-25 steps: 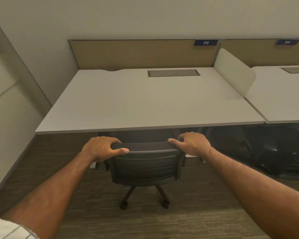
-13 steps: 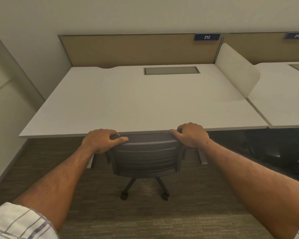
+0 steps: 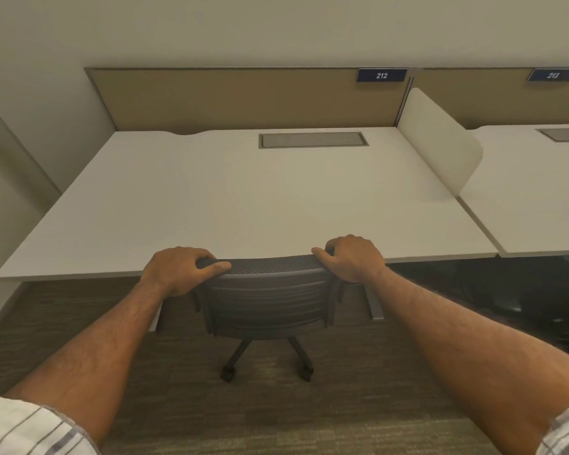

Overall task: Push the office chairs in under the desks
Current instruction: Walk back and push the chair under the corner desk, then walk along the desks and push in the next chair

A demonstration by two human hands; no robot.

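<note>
On the chair [image 3: 266, 300] backrest's top corners, left hand [image 3: 181, 270], right hand [image 3: 353, 259].

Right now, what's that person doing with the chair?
The person is tucking a grey office chair under the white desk labelled 212. The left hand and right hand grip the top corners of its backrest. The backrest top sits at the desk's front edge; the wheels remain on the carpet outside.

Brown carpet floor [image 3: 358, 418] before me carries a grey office chair [image 3: 266, 303] and white desk [image 3: 243, 198] 212.
</note>
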